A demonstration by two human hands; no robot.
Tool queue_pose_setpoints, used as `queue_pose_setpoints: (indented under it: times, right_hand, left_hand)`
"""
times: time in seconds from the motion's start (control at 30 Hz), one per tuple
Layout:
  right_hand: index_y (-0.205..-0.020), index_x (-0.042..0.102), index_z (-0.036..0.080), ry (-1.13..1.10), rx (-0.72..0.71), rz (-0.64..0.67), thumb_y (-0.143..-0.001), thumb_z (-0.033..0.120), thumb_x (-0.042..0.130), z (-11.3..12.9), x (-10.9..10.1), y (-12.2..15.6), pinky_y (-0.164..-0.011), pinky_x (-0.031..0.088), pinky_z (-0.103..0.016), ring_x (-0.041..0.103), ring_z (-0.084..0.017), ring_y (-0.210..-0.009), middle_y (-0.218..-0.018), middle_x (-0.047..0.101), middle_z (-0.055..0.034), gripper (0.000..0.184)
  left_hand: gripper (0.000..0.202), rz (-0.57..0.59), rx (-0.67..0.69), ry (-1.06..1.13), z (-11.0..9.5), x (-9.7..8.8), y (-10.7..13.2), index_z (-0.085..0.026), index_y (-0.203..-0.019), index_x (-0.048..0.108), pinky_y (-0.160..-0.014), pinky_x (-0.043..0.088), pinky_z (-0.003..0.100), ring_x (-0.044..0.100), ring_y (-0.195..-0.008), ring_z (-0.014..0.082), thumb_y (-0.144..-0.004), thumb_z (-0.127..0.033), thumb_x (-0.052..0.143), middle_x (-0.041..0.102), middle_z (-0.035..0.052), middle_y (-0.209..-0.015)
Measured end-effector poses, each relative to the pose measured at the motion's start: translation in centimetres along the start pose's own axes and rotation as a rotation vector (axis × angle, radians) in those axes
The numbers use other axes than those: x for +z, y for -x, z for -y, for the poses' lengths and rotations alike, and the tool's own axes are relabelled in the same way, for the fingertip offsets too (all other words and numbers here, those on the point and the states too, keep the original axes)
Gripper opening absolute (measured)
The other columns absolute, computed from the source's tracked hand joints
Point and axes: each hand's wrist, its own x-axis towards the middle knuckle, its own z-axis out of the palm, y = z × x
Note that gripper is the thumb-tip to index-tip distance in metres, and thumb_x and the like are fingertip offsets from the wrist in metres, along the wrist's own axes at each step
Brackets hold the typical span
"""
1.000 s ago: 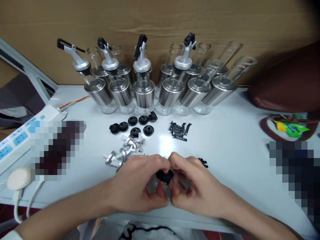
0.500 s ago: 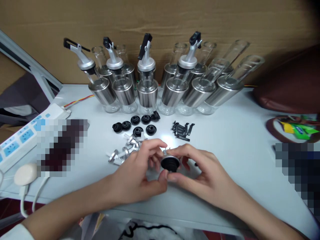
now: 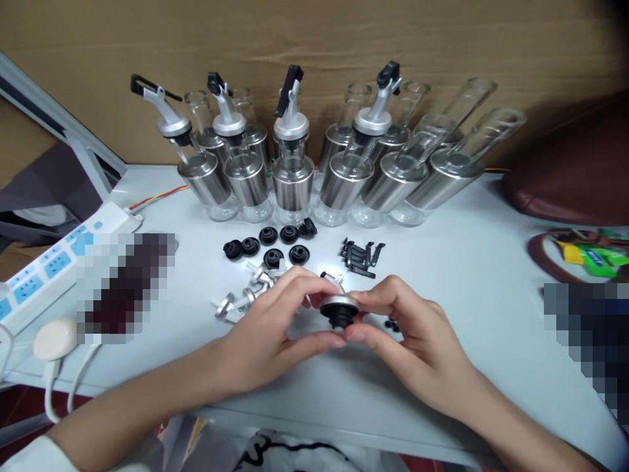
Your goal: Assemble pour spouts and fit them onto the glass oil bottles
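Between my two hands is a pourer spout [image 3: 340,309], its silver collar above and its black ribbed stopper pointing down toward me. My left hand [image 3: 289,321] curls around its left side, with fingers on the top and the thumb by the stopper's lower end. From the right, my right hand [image 3: 407,328] pinches it between thumb and fingers. Left of my left hand lie loose silver spouts [image 3: 246,298], partly hidden by it. Black rubber stoppers [image 3: 268,236] are scattered beyond, and small black levers [image 3: 361,255] lie in a pile. A few tiny black pieces [image 3: 392,324] show behind my right fingers.
Glass bottles with steel sleeves [image 3: 293,187] stand in rows at the back, several topped with pourers. A white power strip [image 3: 54,262] and a round white plug [image 3: 55,339] are at left. On the right are a brown bag [image 3: 565,164] and green packets [image 3: 597,257].
The pourer spout has tilted more upright, so its stopper now shows from the side and its top is visible. My left fingers have shifted over the top; the view moved slightly.
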Motion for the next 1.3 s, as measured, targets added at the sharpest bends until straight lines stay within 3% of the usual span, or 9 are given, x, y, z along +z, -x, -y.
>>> queue_pose_setpoints:
  times: [0.13, 0.4, 0.53, 0.67, 0.73, 0.8, 0.93, 1.13, 1.3]
  right_hand:
    - [-0.088, 0.048, 0.023, 0.005, 0.015, 0.031, -0.091, 0.028, 0.058, 0.0, 0.0, 0.1, -0.052, 0.043, -0.021, 0.065, -0.015, -0.068, -0.081, 0.068, -0.0007, 0.012]
    - [-0.076, 0.045, 0.022, 0.119, -0.076, 0.015, -0.092, 0.031, 0.056, -0.7, 0.0, -0.3, -0.051, 0.041, -0.02, 0.056, -0.012, -0.053, -0.063, 0.062, 0.0026, 0.022]
    - [-0.08, 0.051, 0.021, 0.103, -0.145, -0.012, -0.091, 0.024, 0.056, -0.4, -0.1, -0.5, -0.055, 0.046, -0.021, 0.064, -0.014, -0.062, -0.069, 0.067, 0.0007, 0.012]
    - [-0.082, 0.057, 0.021, 0.11, -0.21, -0.028, -0.088, 0.025, 0.06, -0.3, -1.3, -0.9, -0.07, 0.05, -0.025, 0.068, -0.016, -0.077, -0.083, 0.072, -0.0024, 0.008]
    - [-0.074, 0.056, 0.02, 0.237, -0.126, -0.117, -0.089, 0.027, 0.058, -0.9, -2.3, -1.2, -0.069, 0.048, -0.028, 0.065, -0.017, -0.072, -0.077, 0.07, -0.0018, 0.016]
    - [-0.071, 0.056, 0.02, 0.445, 0.045, -0.233, -0.087, 0.028, 0.058, -1.9, -3.3, -1.7, -0.062, 0.044, -0.029, 0.06, -0.017, -0.065, -0.072, 0.066, -0.0017, 0.017]
    - [-0.081, 0.063, 0.018, 0.694, 0.232, -0.274, -0.08, 0.023, 0.061, -4.5, -4.5, -2.4, -0.067, 0.045, -0.032, 0.061, -0.021, -0.07, -0.076, 0.065, -0.004, 0.005]
    - [-0.115, 0.06, 0.015, 0.833, 0.275, -0.213, -0.082, 0.03, 0.061, -6.2, -3.9, -2.4, -0.079, 0.048, -0.04, 0.061, -0.028, -0.089, -0.092, 0.062, -0.0095, 0.036]
    - [-0.094, 0.066, 0.017, 0.825, 0.26, -0.2, -0.084, 0.023, 0.057, -6.2, -4.0, -2.4, -0.076, 0.048, -0.037, 0.061, -0.027, -0.088, -0.091, 0.062, -0.0085, 0.014]
  left_hand:
    - [0.032, 0.021, -0.007, -0.002, -0.2, -0.2, -0.1, -0.023, -0.115, 0.049, -0.081, 0.049, 0.03, 0.055, -0.094, 0.0175, -0.087, -0.027, 0.062, 0.054, 0.0049, -0.102]
    - [0.028, 0.065, -0.008, -0.071, -0.4, -0.6, -0.1, -0.024, -0.118, 0.053, -0.079, 0.051, 0.026, 0.056, -0.095, 0.0158, -0.09, -0.025, 0.057, 0.052, 0.0047, -0.102]
    - [0.024, 0.04, 0.085, -0.176, -0.2, -0.5, -0.1, -0.022, -0.115, 0.053, -0.081, 0.051, 0.024, 0.056, -0.093, 0.0135, -0.091, -0.023, 0.055, 0.051, 0.0043, -0.101]
    - [0.018, 0.011, 0.168, -0.253, 0.1, -0.4, -0.1, -0.019, -0.11, 0.053, -0.08, 0.05, 0.023, 0.058, -0.093, 0.013, -0.093, -0.024, 0.052, 0.054, 0.0055, -0.102]
    - [0.017, 0.005, 0.184, -0.268, 0.2, -0.3, 0.0, -0.018, -0.11, 0.052, -0.083, 0.049, 0.024, 0.059, -0.096, 0.0137, -0.093, -0.022, 0.053, 0.058, 0.0056, -0.103]
    - [0.018, 0.013, 0.19, -0.274, 0.3, -0.4, 0.0, -0.018, -0.11, 0.051, -0.085, 0.048, 0.024, 0.06, -0.098, 0.0141, -0.093, -0.019, 0.053, 0.061, 0.0054, -0.104]
    - [0.02, 0.043, 0.206, -0.297, 0.2, -0.5, 0.2, -0.017, -0.112, 0.051, -0.085, 0.047, 0.026, 0.059, -0.099, 0.0149, -0.093, -0.015, 0.051, 0.062, 0.0062, -0.106]
    - [0.026, 0.061, 0.219, -0.366, 0.1, -0.3, 0.2, -0.018, -0.118, 0.049, -0.085, 0.045, 0.026, 0.058, -0.098, 0.0152, -0.093, -0.011, 0.045, 0.059, 0.0069, -0.107]
    - [0.024, 0.069, 0.234, -0.399, 0.0, -0.3, 0.1, -0.018, -0.114, 0.049, -0.082, 0.045, 0.027, 0.056, -0.095, 0.0152, -0.093, -0.01, 0.042, 0.058, 0.0065, -0.106]
